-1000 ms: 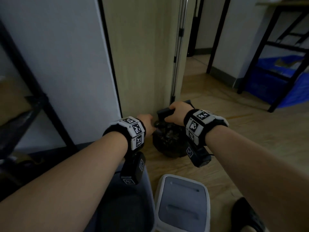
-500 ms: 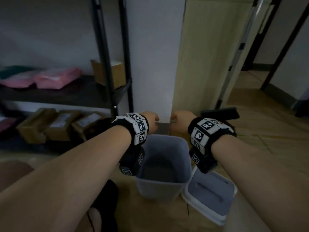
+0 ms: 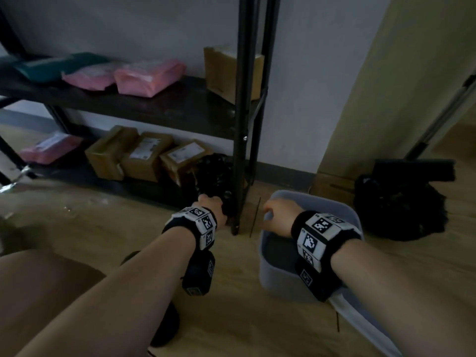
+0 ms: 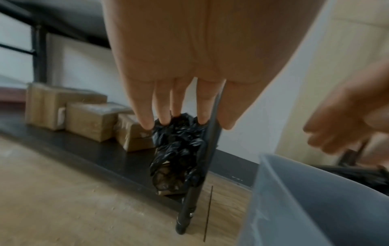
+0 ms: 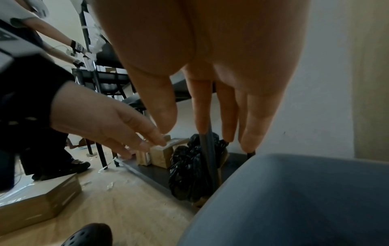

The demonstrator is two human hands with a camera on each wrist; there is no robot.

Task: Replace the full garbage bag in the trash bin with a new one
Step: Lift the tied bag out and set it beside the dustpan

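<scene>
The empty grey trash bin stands on the wood floor without a liner. The full black garbage bag sits on the floor to its right, against the wall. A crumpled bundle of black bag plastic lies on the bottom shelf beside the rack's post. My left hand reaches it with straight fingers; in the left wrist view the left hand has its fingertips at the top of the bundle, and contact is unclear. My right hand hovers relaxed over the bin's left rim, holding nothing.
A black metal rack holds cardboard boxes and pink parcels. The bin's white lid lies on the floor at lower right. A cardboard box lies left, and another person stands behind it.
Both hands left the full bag by the door and passed over the bin to the left. My view swung left to the rack, where the left hand now reaches the black bundle.
</scene>
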